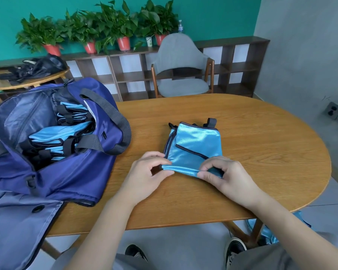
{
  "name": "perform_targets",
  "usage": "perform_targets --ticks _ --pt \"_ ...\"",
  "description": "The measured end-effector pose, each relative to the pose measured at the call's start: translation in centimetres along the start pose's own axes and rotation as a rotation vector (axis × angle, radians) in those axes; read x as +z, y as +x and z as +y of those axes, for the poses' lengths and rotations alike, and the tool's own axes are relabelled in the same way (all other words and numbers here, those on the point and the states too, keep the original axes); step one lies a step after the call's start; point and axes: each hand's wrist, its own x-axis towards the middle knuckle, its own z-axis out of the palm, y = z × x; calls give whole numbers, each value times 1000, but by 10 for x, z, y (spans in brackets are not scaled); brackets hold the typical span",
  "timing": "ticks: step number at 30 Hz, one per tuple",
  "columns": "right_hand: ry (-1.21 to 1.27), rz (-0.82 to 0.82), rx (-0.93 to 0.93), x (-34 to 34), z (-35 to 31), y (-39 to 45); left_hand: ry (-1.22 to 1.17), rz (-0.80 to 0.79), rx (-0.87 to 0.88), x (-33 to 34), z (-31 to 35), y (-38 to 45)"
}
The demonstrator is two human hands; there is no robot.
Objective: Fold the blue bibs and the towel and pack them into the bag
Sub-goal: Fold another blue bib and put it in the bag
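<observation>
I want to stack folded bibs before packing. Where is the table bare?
Bare wood lies right of the folded bib out to the table edge, and behind it toward the chair. The open bag crowds the left.

The bag (47,152) runs off the left edge; blue fabric (269,230) lies half-hidden under the table (261,133).

I count one folded bib (194,145) on the table (261,152), one open bag (66,149), four potted plants (98,30), one chair (180,67).
</observation>
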Motion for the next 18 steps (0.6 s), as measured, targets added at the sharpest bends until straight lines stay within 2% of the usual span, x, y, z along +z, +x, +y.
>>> perform_targets --ticks 3,6,9,13,18 --pt "-145 -59 -28 0 0 -1 -34 83 17 2 3 -1" --pt "-145 -135 -8 1 -1 -1 -62 101 7 4 8 -1" --pt "-13 -81 0 -1 -3 -3 -153 153 -28 3 14 -2" --pt "-122 -64 12 0 -3 -1 -168 204 -47 3 18 -2" --pt "38 32 120 -2 -1 -2 -223 215 -45 1 20 -5"
